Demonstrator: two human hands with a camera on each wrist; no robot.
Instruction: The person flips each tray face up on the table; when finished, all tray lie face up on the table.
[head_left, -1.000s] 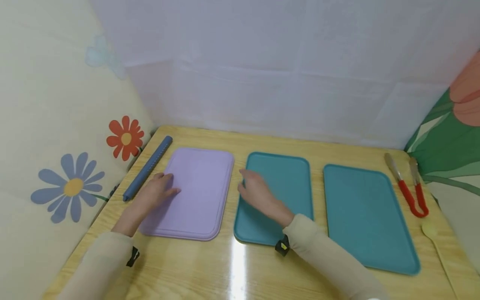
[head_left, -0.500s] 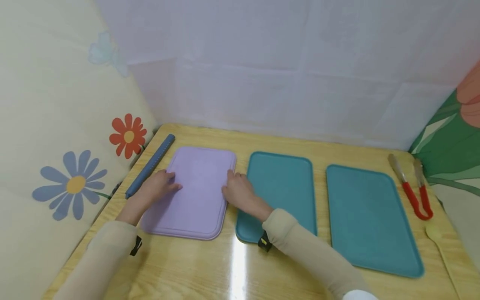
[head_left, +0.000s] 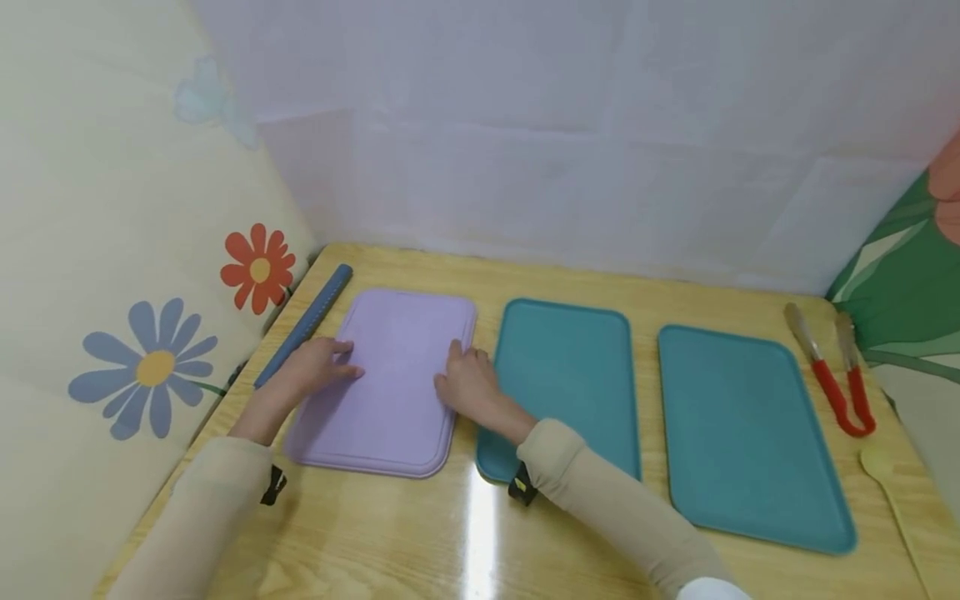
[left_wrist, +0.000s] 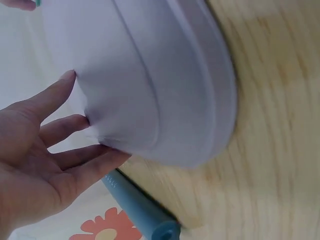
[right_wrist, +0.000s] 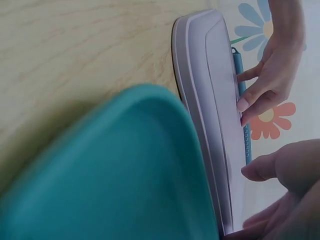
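A lavender rectangular piece (head_left: pixel 397 375) with rounded corners and a stepped rim lies flat at the left, like a tray turned face down. My left hand (head_left: pixel 317 367) rests on its left side, fingers spread and fairly straight. In the left wrist view, the thumb and fingertips (left_wrist: pixel 75 120) touch its smooth upper face. Over its right edge lies my right hand (head_left: pixel 468 383), with thumb and index finger on the top near the rim. The right wrist view shows the thumb (right_wrist: pixel 262 167) at the upper face and the other fingers low at the frame's bottom, partly cut off.
A teal tray (head_left: pixel 562 375) lies under my right wrist, with a larger teal tray (head_left: pixel 750 442) beyond it. Red-handled tongs (head_left: pixel 847 400) and a pale yellow spoon (head_left: pixel 881 462) lie at the far right. A blue ridged stick (head_left: pixel 311 317) runs along the table's left edge.
My right hand has moved left from over the nearer teal tray onto the lavender piece's right edge. The left hand stays at the left side. The lavender piece shows no clear shift.
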